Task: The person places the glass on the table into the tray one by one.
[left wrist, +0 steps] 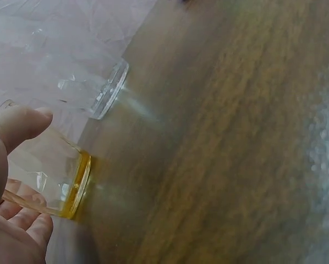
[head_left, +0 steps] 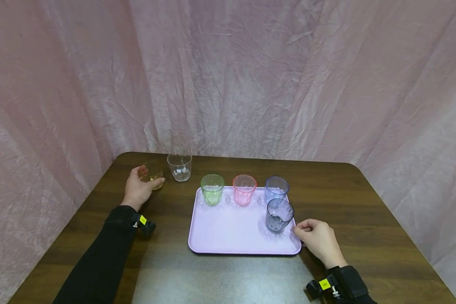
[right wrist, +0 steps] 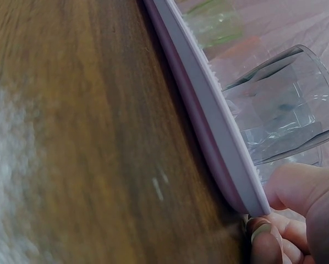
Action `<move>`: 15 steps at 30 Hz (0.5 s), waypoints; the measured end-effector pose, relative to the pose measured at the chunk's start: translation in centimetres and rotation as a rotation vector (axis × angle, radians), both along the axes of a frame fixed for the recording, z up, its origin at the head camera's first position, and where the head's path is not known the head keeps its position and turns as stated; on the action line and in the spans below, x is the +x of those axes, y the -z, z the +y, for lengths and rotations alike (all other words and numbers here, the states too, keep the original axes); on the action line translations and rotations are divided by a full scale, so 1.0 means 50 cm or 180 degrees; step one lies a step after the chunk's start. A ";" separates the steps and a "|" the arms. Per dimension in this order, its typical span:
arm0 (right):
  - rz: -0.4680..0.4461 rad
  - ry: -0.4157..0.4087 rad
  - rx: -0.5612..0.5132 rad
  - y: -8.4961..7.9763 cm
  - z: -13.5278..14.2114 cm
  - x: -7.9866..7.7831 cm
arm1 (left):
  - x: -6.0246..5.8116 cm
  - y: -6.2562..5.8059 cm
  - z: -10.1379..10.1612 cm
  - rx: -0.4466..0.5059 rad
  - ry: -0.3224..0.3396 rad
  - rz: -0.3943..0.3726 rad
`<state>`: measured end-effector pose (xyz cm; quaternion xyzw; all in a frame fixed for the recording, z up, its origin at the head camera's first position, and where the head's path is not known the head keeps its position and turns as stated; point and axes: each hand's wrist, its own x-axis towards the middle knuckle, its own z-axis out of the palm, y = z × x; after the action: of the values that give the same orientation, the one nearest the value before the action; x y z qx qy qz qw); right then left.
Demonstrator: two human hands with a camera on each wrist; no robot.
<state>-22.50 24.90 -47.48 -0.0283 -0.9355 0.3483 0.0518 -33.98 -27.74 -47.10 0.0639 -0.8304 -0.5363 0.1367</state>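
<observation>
At the left of the table, my left hand (head_left: 137, 189) has its thumb and fingers around a yellow-tinted glass (left wrist: 79, 184); in the left wrist view its thick yellow base is near the tabletop. A clear glass (head_left: 180, 167) stands just to the right of it. With thumb and fingers, my right hand (head_left: 321, 239) pinches the right edge of a light purple tray (right wrist: 222, 118) near its front corner. On the tray, a dark grey glass (head_left: 279, 216) stands close to those fingers. Green (head_left: 212, 192), pink (head_left: 245, 192) and blue (head_left: 276, 186) glasses line the tray's back edge.
The brown wooden table (head_left: 365, 211) has rounded far corners. A pink crinkled curtain (head_left: 228, 76) hangs behind and around it. Each wrist wears a black strap with a small camera; the left one (head_left: 146, 226) sits over the table left of the tray.
</observation>
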 end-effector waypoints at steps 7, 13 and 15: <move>-0.0005 0.0015 0.0013 0.000 -0.001 0.000 | 0.001 0.000 -0.004 0.0010 -0.0015 -0.0010; -0.0025 0.0022 0.0017 -0.001 -0.001 0.000 | 0.002 0.001 -0.008 -0.0007 -0.0042 -0.0035; -0.0025 0.0012 0.0021 -0.002 -0.001 0.001 | 0.000 0.001 -0.009 -0.0006 -0.0070 -0.0014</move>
<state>-22.44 24.83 -47.38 -0.0313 -0.9368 0.3449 0.0488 -33.97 -28.22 -47.16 0.0740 -0.8305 -0.5339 0.1408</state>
